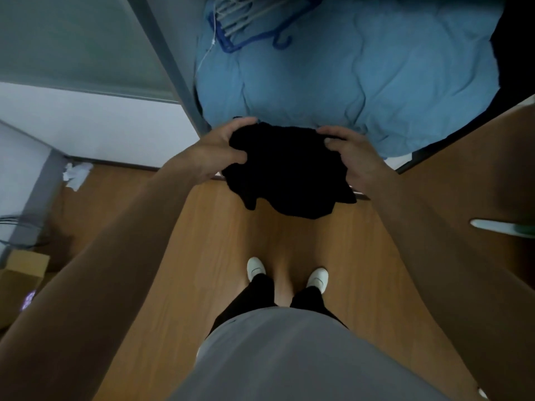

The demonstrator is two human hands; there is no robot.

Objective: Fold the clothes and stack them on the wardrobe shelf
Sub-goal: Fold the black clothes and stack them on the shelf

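The black garment (286,169) is bunched up at the near edge of the blue quilt (347,76), its loose ends drooping toward the floor; no long axis can be made out in the clump, and no label or writing is readable. Both arms reach forward, the left hand (223,146) and right hand (347,151) apart, each gripping one side with curled fingers. Hangers (246,21) lie at the quilt's far end.

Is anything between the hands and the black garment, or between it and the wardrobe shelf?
Nothing between them: the left hand and right hand both grip the black garment. No shelf is in view, so that path cannot be judged.
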